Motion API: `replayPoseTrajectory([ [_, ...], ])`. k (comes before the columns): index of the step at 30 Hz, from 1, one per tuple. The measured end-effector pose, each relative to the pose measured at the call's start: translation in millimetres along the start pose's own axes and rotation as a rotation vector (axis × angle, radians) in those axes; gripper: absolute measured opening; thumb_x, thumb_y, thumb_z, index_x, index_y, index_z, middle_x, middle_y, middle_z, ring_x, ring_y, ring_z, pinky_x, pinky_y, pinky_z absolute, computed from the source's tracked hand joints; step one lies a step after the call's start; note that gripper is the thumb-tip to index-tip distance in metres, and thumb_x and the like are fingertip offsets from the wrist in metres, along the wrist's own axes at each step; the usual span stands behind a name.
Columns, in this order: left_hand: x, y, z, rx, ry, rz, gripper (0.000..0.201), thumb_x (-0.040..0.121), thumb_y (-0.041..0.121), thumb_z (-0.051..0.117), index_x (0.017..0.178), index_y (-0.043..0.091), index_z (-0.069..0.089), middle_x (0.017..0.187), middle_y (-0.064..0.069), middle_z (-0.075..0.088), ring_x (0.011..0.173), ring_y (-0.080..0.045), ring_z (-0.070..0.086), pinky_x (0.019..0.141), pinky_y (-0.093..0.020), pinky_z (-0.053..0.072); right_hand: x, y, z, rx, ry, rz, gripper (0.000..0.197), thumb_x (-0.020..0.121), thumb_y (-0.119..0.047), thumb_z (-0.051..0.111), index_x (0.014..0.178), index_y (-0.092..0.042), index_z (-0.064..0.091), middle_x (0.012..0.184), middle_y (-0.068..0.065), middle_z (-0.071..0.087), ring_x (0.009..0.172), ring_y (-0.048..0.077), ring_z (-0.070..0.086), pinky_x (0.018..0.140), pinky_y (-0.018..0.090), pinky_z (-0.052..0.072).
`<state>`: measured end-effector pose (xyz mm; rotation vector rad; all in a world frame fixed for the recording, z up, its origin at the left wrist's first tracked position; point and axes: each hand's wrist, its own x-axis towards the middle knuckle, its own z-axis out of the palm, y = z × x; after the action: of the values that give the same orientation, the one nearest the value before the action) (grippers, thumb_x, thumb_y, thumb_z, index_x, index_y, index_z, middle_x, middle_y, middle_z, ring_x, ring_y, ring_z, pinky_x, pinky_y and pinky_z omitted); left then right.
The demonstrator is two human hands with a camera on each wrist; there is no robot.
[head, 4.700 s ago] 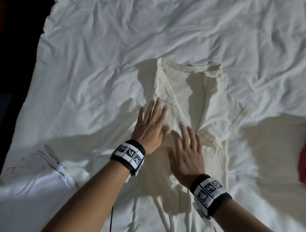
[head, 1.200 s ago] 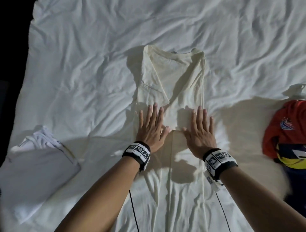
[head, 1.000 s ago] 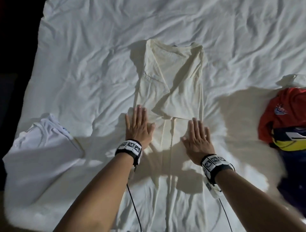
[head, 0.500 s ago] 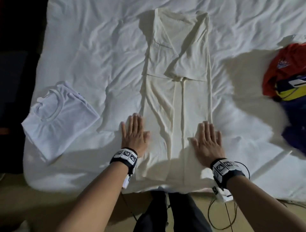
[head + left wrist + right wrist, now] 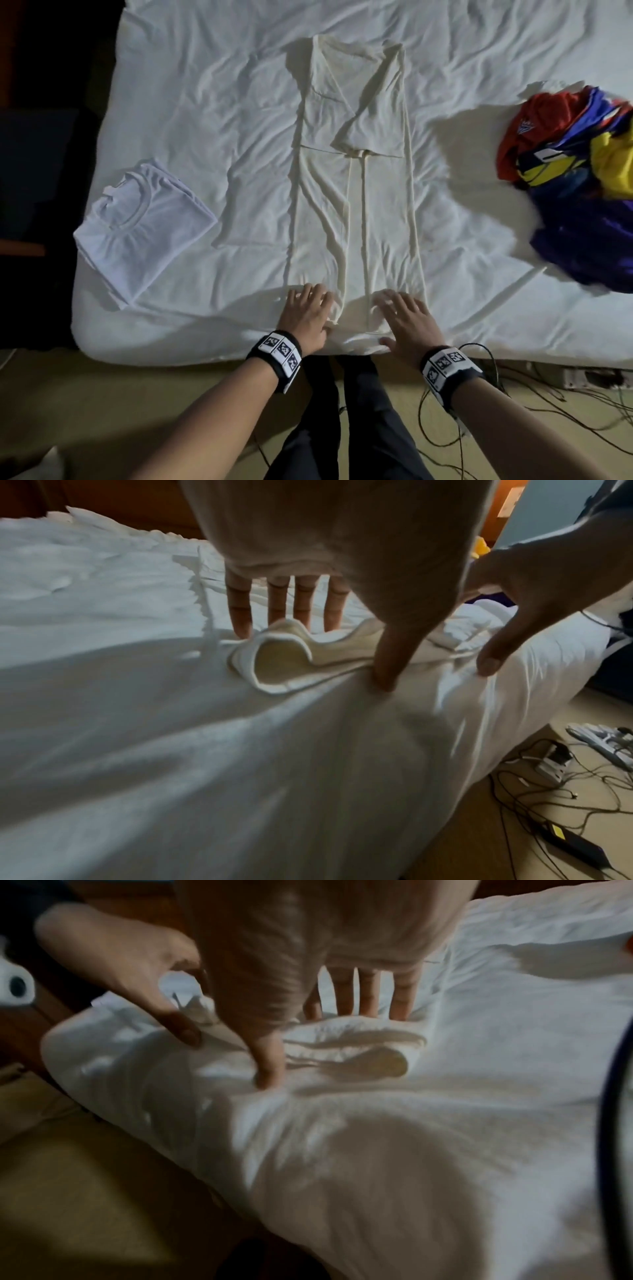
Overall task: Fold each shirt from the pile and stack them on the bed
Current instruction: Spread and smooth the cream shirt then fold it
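bed (image 5: 212, 102) with white sheet fills the view, near edge at bottom. cream shirt (image 5: 354, 205) lies flat down the middle, collar far, hem at the near edge, both sides already folded in to a long narrow strip with the sleeves tucked across the chest. unfolded pile (image 5: 575, 154) of red/yellow/blue shirts sits well apart at the right. one folded white shirt (image 5: 137, 226) sits at the left, near the corner.

left hand (image 5: 306, 317) is on the hem's left corner, right hand (image 5: 407, 320) on the right corner. fingers of both are straight and spread, tips on the cloth, thumbs down at the mattress edge below the hem; nothing pinched yet. left wrist view shows the hem edge curled up in a loop between fingers and thumb.

judgement: thin knit, light, limp, no stiffness, so it'll sag and lose the side folds if lifted from one point. take hold at both hem corners, through all layers, and carry the hem up toward the collar.
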<state>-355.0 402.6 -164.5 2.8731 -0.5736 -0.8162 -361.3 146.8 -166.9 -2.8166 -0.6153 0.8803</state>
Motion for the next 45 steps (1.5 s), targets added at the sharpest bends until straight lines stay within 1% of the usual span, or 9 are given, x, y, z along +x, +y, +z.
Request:
replayPoseTrajectory([
  [5, 5.9, 10.3, -0.1, 0.037, -0.001, -0.053, 0.056, 0.064, 0.016, 0.077, 0.117, 0.015, 0.06, 0.117, -0.006, 0.056, 0.107, -0.03, 0.056, 0.087, -0.047, 0.049, 8.6, -4.2, -0.3, -0.168, -0.051, 0.077, 0.079, 0.052, -0.02, 0.09, 0.125, -0.011, 0.061, 0.128, 0.017, 0.056, 0.108, 0.039, 0.058, 0.084, 0.053, 0.052],
  [9, 8.4, 9.9, -0.6, 0.019, 0.002, -0.078, 0.045, 0.078, 0.008, 0.067, 0.121, 0.014, 0.062, 0.122, -0.006, 0.057, 0.113, -0.031, 0.055, 0.091, -0.048, 0.048, 11.8, -8.6, -3.4, -0.2, -0.004, 0.081, 0.06, 0.057, -0.009, 0.081, 0.115, -0.014, 0.069, 0.118, 0.014, 0.06, 0.1, 0.037, 0.061, 0.076, 0.051, 0.054],
  [14, 11.2, 8.3, -2.7, -0.001, -0.007, -0.104, 0.038, 0.085, 0.004, 0.058, 0.12, 0.015, 0.063, 0.124, -0.004, 0.058, 0.116, -0.031, 0.053, 0.094, -0.047, 0.044, 11.1, -8.5, -8.7, -0.172, -0.047, 0.08, 0.069, 0.06, -0.044, 0.088, 0.119, -0.014, 0.067, 0.126, 0.013, 0.057, 0.106, 0.035, 0.059, 0.08, 0.051, 0.053],
  [17, 15.4, 8.5, -1.9, -0.012, -0.021, -0.115, 0.033, 0.085, 0.005, 0.06, 0.115, 0.015, 0.067, 0.121, -0.004, 0.061, 0.113, -0.032, 0.055, 0.091, -0.046, 0.045, 12.4, -7.5, -3.4, -0.198, -0.101, 0.085, 0.073, 0.061, -0.034, 0.087, 0.126, -0.01, 0.062, 0.128, 0.016, 0.054, 0.107, 0.036, 0.055, 0.082, 0.052, 0.05],
  [20, 21.2, 6.2, -2.2, -0.051, -0.014, -0.126, 0.032, 0.086, 0.003, 0.055, 0.111, 0.014, 0.071, 0.121, -0.004, 0.064, 0.112, -0.033, 0.055, 0.09, -0.044, 0.046, 18.8, -2.9, -3.8, -0.183, -0.051, 0.058, 0.06, 0.057, -0.011, 0.086, 0.114, -0.008, 0.069, 0.112, 0.015, 0.062, 0.094, 0.036, 0.061, 0.069, 0.052, 0.055],
  [24, 30.9, -1.8, -16.2, -0.039, -0.028, -0.107, 0.037, 0.089, 0.004, 0.049, 0.119, 0.016, 0.066, 0.121, -0.002, 0.064, 0.113, -0.03, 0.055, 0.09, -0.038, 0.043, 30.4, 5.2, -27.3, -0.111, 0.01, 0.048, 0.036, 0.052, 0.001, 0.084, 0.085, -0.008, 0.071, 0.076, 0.007, 0.063, 0.065, 0.03, 0.063, 0.044, 0.038, 0.052],
  [29, 41.7, -19.1, -43.3, -0.11, -0.066, -0.094, 0.04, 0.09, 0.004, 0.051, 0.127, 0.017, 0.062, 0.113, -0.005, 0.068, 0.104, -0.03, 0.063, 0.086, -0.041, 0.052, 42.9, 19.6, -57.5, 0.05, 0.055, 0.086, 0.022, 0.085, -0.003, 0.054, 0.103, -0.013, 0.063, 0.091, 0.003, 0.065, 0.085, 0.028, 0.063, 0.057, 0.034, 0.046],
  [38, 99.9, -67.0, -123.2, -0.399, 0.022, -0.298, 0.015, 0.079, 0.007, 0.057, 0.083, 0.022, 0.058, 0.089, -0.005, 0.07, 0.085, -0.036, 0.065, 0.069, -0.033, 0.047, 91.2, 50.5, -134.2, 0.207, 0.192, 0.207, 0.031, 0.083, -0.006, 0.053, 0.107, -0.02, 0.065, 0.094, -0.001, 0.066, 0.08, 0.027, 0.061, 0.064, 0.035, 0.05],
  [45, 167.8, -103.0, -168.2, -0.954, 0.347, -0.471, 0.02, 0.077, 0.009, 0.082, 0.079, 0.028, 0.076, 0.075, 0.009, 0.074, 0.074, -0.011, 0.066, 0.068, -0.023, 0.051, 162.2, 94.6, -181.7, 0.71, 0.47, 0.448, 0.016, 0.081, -0.007, 0.062, 0.09, -0.018, 0.07, 0.079, 0.004, 0.068, 0.074, 0.028, 0.06, 0.064, 0.03, 0.044],
])
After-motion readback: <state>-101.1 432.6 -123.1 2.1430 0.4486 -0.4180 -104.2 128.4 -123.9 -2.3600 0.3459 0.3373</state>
